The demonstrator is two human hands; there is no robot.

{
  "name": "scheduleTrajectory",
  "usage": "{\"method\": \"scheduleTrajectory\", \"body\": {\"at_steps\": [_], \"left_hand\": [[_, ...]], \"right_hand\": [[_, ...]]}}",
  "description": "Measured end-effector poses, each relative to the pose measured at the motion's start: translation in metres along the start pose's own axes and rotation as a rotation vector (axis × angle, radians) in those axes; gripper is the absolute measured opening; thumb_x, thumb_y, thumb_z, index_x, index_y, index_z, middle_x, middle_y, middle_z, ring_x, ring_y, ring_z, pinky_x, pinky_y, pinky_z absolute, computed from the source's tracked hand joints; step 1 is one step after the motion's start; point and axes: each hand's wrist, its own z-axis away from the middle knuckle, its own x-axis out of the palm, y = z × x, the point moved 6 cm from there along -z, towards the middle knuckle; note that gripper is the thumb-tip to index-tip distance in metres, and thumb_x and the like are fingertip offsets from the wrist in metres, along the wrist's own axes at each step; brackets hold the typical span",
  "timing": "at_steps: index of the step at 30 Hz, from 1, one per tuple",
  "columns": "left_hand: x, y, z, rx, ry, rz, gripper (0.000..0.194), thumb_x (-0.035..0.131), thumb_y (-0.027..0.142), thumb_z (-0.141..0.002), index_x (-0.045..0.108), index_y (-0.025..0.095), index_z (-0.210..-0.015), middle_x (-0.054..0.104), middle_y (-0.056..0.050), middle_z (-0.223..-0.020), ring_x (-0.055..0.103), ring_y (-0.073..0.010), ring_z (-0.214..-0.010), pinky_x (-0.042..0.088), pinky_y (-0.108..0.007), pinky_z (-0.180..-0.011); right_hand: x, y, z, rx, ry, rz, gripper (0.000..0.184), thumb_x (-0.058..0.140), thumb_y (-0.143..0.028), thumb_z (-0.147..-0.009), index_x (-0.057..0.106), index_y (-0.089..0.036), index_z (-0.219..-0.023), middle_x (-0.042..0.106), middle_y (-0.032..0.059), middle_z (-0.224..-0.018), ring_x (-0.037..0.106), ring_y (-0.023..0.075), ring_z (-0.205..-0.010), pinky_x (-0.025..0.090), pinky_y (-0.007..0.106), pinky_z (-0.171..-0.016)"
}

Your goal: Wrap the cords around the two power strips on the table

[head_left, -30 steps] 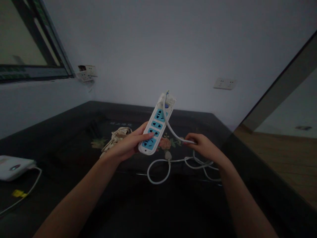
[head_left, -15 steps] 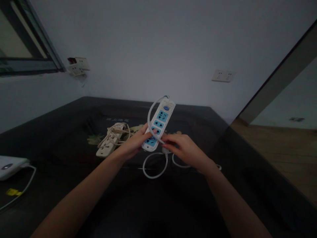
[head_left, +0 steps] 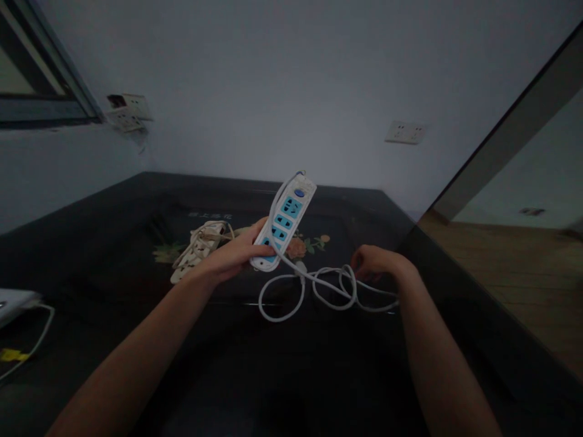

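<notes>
My left hand [head_left: 237,254] is closed round the lower end of a white power strip [head_left: 286,218] with blue socket panels, held tilted above the table. The strip's white cord [head_left: 328,282] bends down from its top end, passes under my left thumb and lies in loose loops to the right. My right hand [head_left: 376,262] is at the right-hand loops, fingers curled at the cord; the fingertips are partly hidden. The cord's plug [head_left: 300,268] shows below the strip. Left of my left hand lies a second, cream power strip [head_left: 200,249], its own cord bundled on top.
Everything lies on a dark, glossy table [head_left: 282,370] with a printed flower [head_left: 298,247]. A white device [head_left: 16,303] with a cable and yellow tag [head_left: 13,355] is at the left edge. A wall socket [head_left: 405,132] is at the back; loose socket plates [head_left: 130,112] hang near the window.
My right hand has moved right, from beside the strip to the cord loops. The left hand still holds the strip. The view has shifted slightly.
</notes>
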Motion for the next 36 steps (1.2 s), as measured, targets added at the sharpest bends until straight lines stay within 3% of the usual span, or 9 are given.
{"method": "scheduleTrajectory", "body": {"at_steps": [4,9,13,19,22,29,32,36], "left_hand": [[0.004,0.001,0.003,0.018,-0.103,-0.041,0.073,0.075,0.014,-0.064,0.044,0.019,-0.130,0.063,-0.011,-0.118,0.063,-0.0205,-0.096,0.047,-0.028,-0.079],[0.008,-0.001,0.004,0.010,-0.157,-0.053,0.067,0.074,0.019,-0.070,0.044,0.019,-0.130,0.066,-0.010,-0.111,0.064,-0.0205,-0.093,0.048,-0.030,-0.078],[0.008,-0.001,0.003,-0.005,-0.113,-0.067,0.052,0.068,0.026,-0.078,0.049,0.019,-0.125,0.066,-0.011,-0.111,0.064,-0.0190,-0.087,0.049,-0.026,-0.070],[0.011,-0.003,0.003,0.003,-0.145,-0.127,0.052,0.068,0.026,-0.078,0.050,0.020,-0.127,0.065,-0.009,-0.113,0.063,-0.0210,-0.095,0.050,-0.027,-0.074],[0.013,-0.004,0.003,-0.008,-0.124,-0.123,0.053,0.068,0.029,-0.078,0.049,0.019,-0.126,0.063,-0.010,-0.114,0.062,-0.0221,-0.098,0.050,-0.027,-0.075],[0.007,-0.001,0.002,0.001,-0.010,-0.157,0.049,0.066,0.030,-0.079,0.051,0.019,-0.124,0.063,-0.010,-0.114,0.059,-0.0228,-0.102,0.048,-0.028,-0.078],[0.005,-0.001,0.001,0.025,-0.051,-0.237,0.047,0.066,0.030,-0.079,0.054,0.018,-0.123,0.064,-0.008,-0.110,0.060,-0.0225,-0.098,0.049,-0.027,-0.075],[0.010,0.003,0.003,0.126,-0.175,-0.375,0.046,0.066,0.028,-0.079,0.057,0.020,-0.123,0.064,-0.007,-0.112,0.060,-0.0231,-0.098,0.048,-0.028,-0.081]], "right_hand": [[0.025,0.011,-0.021,0.036,-0.135,-0.019,0.027,0.075,-0.013,-0.057,0.066,-0.015,-0.083,0.065,-0.0012,-0.059,0.062,0.0135,-0.052,0.050,0.025,-0.051],[0.033,0.006,-0.032,-0.030,-0.145,-0.017,0.013,0.073,-0.013,-0.055,0.063,-0.015,-0.062,0.057,-0.0037,-0.049,0.058,0.0122,-0.051,0.046,0.023,-0.052],[0.018,-0.002,-0.030,-0.159,-0.023,-0.066,0.008,0.068,-0.014,-0.063,0.062,-0.016,-0.067,0.060,-0.0031,-0.058,0.057,0.0115,-0.055,0.044,0.021,-0.054],[-0.019,-0.021,0.003,-0.346,0.144,-0.146,0.011,0.055,-0.024,-0.080,0.057,-0.017,-0.088,0.064,-0.0004,-0.066,0.060,0.0135,-0.059,0.044,0.023,-0.055],[-0.037,-0.040,0.030,-0.441,0.287,-0.116,0.011,0.056,-0.024,-0.080,0.059,-0.018,-0.088,0.065,0.0008,-0.069,0.060,0.0152,-0.064,0.041,0.024,-0.058],[-0.061,-0.085,0.108,-0.668,0.828,0.240,0.015,0.053,-0.017,-0.085,0.063,-0.022,-0.094,0.072,0.0049,-0.091,0.063,0.0190,-0.079,0.041,0.035,-0.081],[-0.060,-0.099,0.131,-0.767,1.022,0.356,0.019,0.047,-0.014,-0.089,0.063,-0.022,-0.095,0.072,0.0044,-0.086,0.063,0.0188,-0.076,0.038,0.042,-0.088],[-0.058,-0.110,0.145,-0.834,1.158,0.401,0.024,0.045,-0.011,-0.092,0.063,-0.023,-0.100,0.071,0.0024,-0.083,0.064,0.0178,-0.078,0.031,0.047,-0.098]]}}
